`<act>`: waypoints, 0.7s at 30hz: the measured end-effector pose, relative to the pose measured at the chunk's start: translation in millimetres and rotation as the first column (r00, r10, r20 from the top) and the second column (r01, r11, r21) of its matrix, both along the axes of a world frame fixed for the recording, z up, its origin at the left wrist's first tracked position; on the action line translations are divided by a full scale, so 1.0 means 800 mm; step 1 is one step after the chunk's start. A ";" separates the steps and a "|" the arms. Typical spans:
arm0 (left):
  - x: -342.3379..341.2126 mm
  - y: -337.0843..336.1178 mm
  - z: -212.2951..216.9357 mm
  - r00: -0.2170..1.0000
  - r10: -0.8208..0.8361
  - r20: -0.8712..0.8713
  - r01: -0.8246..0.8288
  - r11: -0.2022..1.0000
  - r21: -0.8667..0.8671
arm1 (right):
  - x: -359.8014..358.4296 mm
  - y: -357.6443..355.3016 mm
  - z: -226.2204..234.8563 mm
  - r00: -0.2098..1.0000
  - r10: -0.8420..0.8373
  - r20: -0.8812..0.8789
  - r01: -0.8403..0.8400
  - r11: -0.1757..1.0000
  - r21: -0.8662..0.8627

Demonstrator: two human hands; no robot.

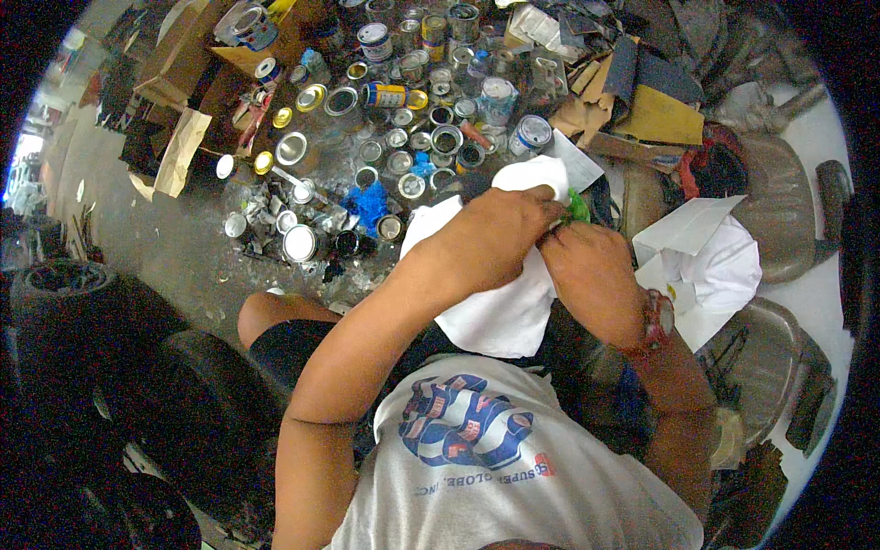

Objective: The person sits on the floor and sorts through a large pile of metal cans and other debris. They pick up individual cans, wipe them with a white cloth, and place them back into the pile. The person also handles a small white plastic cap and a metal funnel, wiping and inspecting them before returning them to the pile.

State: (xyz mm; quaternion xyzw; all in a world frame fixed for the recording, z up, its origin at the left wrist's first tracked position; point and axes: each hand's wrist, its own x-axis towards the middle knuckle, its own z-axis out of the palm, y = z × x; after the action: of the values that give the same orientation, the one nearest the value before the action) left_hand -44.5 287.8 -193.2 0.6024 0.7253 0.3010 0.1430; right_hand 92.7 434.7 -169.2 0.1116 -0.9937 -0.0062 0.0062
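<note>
A white cloth (500, 316) hangs over my lap, its upper end rising past my hands. My left hand (518, 225) is closed on it, with the knuckles up. Close against it, my right hand (591, 266) is closed too, a red-banded watch (657, 321) on its wrist. A small piece of something green (577, 207) pokes out between the two hands. The fingers of my right hand are turned away, so what they grip is hidden.
Many open paint cans (446, 139) and loose lids crowd the floor ahead, beside a crumpled blue rag (369, 203). Cardboard boxes (188, 55) stand at the far left. On the right, white cloth or paper (724, 266) lies near clear plastic-like seats (756, 367). Dark tyres (197, 403) are at left.
</note>
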 end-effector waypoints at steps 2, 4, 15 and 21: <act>0.006 0.006 0.005 1.000 -0.008 -0.020 0.008 1.000 0.021 | -0.006 0.007 -0.007 0.996 -0.003 0.086 -0.006 0.996 0.093; 0.001 0.005 0.002 0.999 0.035 -0.020 -0.035 0.999 -0.016 | -0.006 0.011 -0.002 0.990 -0.027 0.141 0.008 0.991 0.131; -0.005 0.002 -0.001 0.987 -0.053 0.152 0.045 0.997 0.055 | 0.022 0.037 -0.010 0.987 -0.124 0.100 0.111 0.986 0.121; 0.010 0.015 -0.018 0.978 -0.052 0.203 0.058 0.998 -0.021 | 0.098 0.095 -0.043 0.935 -0.301 0.187 0.292 0.954 0.073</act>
State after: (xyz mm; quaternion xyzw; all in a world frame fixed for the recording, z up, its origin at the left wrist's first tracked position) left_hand -36.8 300.0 -207.9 0.5863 0.6941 0.3469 0.2326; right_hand 171.1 510.9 -203.6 -0.0395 -0.9945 -0.0178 -0.0951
